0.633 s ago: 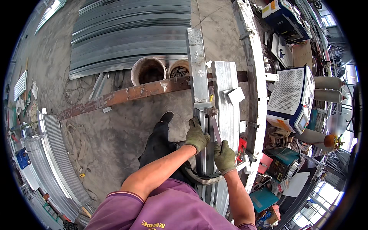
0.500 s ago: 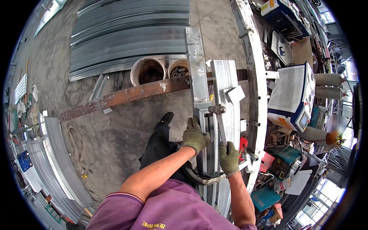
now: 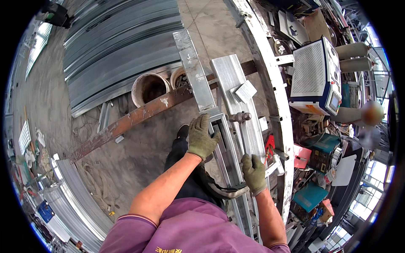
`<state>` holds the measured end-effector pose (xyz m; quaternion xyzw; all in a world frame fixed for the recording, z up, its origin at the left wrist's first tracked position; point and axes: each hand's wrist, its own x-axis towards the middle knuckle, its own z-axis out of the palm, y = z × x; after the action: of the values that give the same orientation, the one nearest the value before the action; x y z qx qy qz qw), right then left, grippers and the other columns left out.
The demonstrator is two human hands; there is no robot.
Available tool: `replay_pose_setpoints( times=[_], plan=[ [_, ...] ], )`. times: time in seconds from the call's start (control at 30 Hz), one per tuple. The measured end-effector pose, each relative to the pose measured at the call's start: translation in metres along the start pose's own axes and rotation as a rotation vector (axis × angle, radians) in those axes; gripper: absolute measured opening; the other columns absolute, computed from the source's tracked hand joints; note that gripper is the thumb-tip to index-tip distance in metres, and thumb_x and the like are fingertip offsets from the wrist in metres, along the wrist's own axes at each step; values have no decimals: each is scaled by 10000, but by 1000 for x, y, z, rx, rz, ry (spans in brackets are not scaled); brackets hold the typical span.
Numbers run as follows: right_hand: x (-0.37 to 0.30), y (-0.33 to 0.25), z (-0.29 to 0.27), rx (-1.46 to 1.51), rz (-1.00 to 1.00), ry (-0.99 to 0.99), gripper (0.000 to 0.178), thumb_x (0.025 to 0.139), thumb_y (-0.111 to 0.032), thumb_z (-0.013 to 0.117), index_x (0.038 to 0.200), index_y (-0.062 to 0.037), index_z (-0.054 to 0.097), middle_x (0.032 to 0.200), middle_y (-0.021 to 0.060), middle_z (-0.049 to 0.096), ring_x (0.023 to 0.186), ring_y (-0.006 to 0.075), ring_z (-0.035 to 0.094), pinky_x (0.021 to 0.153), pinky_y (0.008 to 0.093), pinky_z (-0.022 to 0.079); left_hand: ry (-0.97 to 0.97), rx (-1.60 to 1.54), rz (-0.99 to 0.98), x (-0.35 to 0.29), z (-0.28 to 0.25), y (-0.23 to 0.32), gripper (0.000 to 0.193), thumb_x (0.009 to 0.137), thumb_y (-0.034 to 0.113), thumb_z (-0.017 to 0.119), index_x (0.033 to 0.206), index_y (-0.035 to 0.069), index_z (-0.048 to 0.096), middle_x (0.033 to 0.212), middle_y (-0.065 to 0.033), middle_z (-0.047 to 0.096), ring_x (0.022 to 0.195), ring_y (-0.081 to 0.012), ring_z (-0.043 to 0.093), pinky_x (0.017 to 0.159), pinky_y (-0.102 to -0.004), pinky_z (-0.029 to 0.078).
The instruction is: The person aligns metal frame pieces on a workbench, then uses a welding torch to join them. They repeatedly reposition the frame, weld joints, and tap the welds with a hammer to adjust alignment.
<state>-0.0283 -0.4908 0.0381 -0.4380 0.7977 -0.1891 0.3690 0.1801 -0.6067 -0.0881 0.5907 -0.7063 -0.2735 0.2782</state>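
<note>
Both hands wear worn green gloves. My left hand (image 3: 201,137) lies on the near end of a long galvanised steel profile (image 3: 192,71), fingers curled over its edge. My right hand (image 3: 254,173) grips the handle of a hammer, whose head (image 3: 240,117) rests on the wider steel profile (image 3: 230,76) beside it. A small square metal plate (image 3: 245,91) lies on that wider profile just beyond the hammer head. Both profiles lie across a rusty steel beam (image 3: 139,114). A dark hose (image 3: 223,193) curves below my hands.
Two buckets (image 3: 148,87) stand behind the rusty beam, with a stack of grey steel sheets (image 3: 122,46) beyond. A long steel rail (image 3: 270,71) runs along the right. Further right are a white and blue machine (image 3: 314,76), gas cylinders and tool clutter. More profiles (image 3: 71,194) lie lower left.
My left hand has slid a little further along the long profile. The hammer head has shifted slightly to the right onto the wider profile. My right hand stays on the handle.
</note>
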Motion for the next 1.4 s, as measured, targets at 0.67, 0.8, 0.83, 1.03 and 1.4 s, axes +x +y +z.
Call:
replay_pose_setpoints(
  times=[0.67, 0.8, 0.83, 1.03, 1.4],
  plan=[
    [-3, -45, -33, -287, -104, -87, 374, 1001, -405, 778, 956, -51, 667, 767, 189, 693, 710, 422, 712, 623, 490, 519, 26, -94, 41, 8, 1, -12, 708, 797, 297, 846, 1377, -1, 570, 1319, -246, 633, 1230, -450, 601, 1108, -527, 458],
    [-12, -35, -30, -463, -260, -129, 335, 1002, -396, 749, 956, -73, 673, 784, 175, 714, 714, 422, 724, 624, 528, 546, -8, -149, 31, 11, -1, -11, 728, 774, 320, 889, 1352, 7, 575, 1276, -238, 655, 1193, -436, 629, 1076, -503, 488],
    [-10, -29, -28, -562, -241, -165, 317, 1007, -394, 730, 978, -84, 675, 821, 181, 734, 750, 427, 734, 647, 545, 556, -26, -181, 29, 11, -3, -10, 735, 766, 326, 906, 1343, 10, 577, 1264, -235, 661, 1183, -432, 636, 1064, -497, 498],
    [-6, -29, -25, -524, -152, -217, 362, 1026, -441, 686, 973, -83, 677, 853, 204, 746, 795, 458, 733, 700, 584, 552, -76, -187, 46, 16, -10, -6, 740, 772, 261, 907, 1368, 25, 538, 1245, -219, 658, 1164, -429, 641, 1053, -506, 508],
    [-15, -30, -20, -463, -67, -185, 356, 1024, -421, 716, 978, -69, 686, 824, 207, 733, 778, 456, 729, 678, 547, 549, -113, -217, 14, 12, -3, -20, 716, 820, 293, 901, 1384, 29, 547, 1268, -224, 678, 1187, -416, 660, 1055, -490, 527]
  ],
)
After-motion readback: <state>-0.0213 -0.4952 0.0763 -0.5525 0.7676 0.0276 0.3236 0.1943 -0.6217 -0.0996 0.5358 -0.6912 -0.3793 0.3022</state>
